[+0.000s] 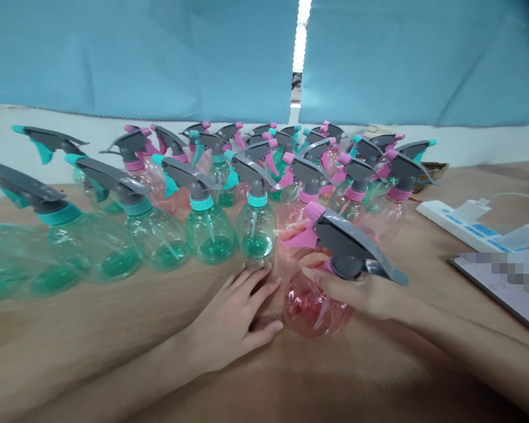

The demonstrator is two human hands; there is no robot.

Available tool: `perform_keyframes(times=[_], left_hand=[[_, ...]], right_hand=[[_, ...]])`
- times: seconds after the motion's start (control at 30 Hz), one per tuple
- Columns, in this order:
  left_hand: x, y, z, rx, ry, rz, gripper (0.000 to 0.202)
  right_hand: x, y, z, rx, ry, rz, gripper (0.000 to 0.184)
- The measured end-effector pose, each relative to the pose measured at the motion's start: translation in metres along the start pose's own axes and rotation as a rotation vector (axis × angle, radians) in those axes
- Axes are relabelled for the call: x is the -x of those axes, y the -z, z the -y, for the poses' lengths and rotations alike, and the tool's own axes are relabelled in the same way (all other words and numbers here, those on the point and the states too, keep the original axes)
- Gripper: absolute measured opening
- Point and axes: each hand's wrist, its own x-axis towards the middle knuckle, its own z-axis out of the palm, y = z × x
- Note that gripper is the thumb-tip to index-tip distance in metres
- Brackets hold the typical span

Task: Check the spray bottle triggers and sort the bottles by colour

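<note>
My right hand (335, 282) is closed around the neck of a pink spray bottle (311, 308), its fingers wrapped below the grey head and near the pink trigger. This bottle stands upright or nearly so at the front of the table; whether its base touches the wood I cannot tell. To its left, my left hand (240, 311) lies flat on the table with fingers spread and nothing in it. Just beyond those fingertips is a green spray bottle (255, 229) with a turquoise collar, and another green spray bottle (210, 235) stands beside it.
Several more green and pink spray bottles fill the back and left of the wooden table (167, 329). A white power strip (458, 226) with plugs lies at the right, near a tablet-like device (502, 288). Blue cloth (136, 59) hangs behind.
</note>
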Motion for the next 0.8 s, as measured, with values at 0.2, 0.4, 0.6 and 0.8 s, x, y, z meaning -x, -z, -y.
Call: perform_keyframes(times=[0.2, 0.4, 0.6, 0.8], left_hand=[[0.0000, -0.0006, -0.0002, -0.035, -0.019, 0.002, 0.058], [-0.0013, -0.0007, 0.0003, -0.021, -0.019, -0.009, 0.058], [-0.0017, 0.0001, -0.0004, -0.030, -0.016, 0.004, 0.057], [-0.0008, -0.0008, 0.0002, -0.015, -0.025, -0.002, 0.058]], right_hand=[[-0.0006, -0.0004, 0.0045, 0.029, 0.014, -0.019, 0.012], [-0.0013, -0.0001, 0.0068, 0.063, 0.015, -0.051, 0.011], [-0.0022, -0.0006, 0.0051, 0.046, 0.030, -0.082, 0.012], [0.0029, -0.0014, -0.0013, 0.041, -0.046, -0.103, 0.010]])
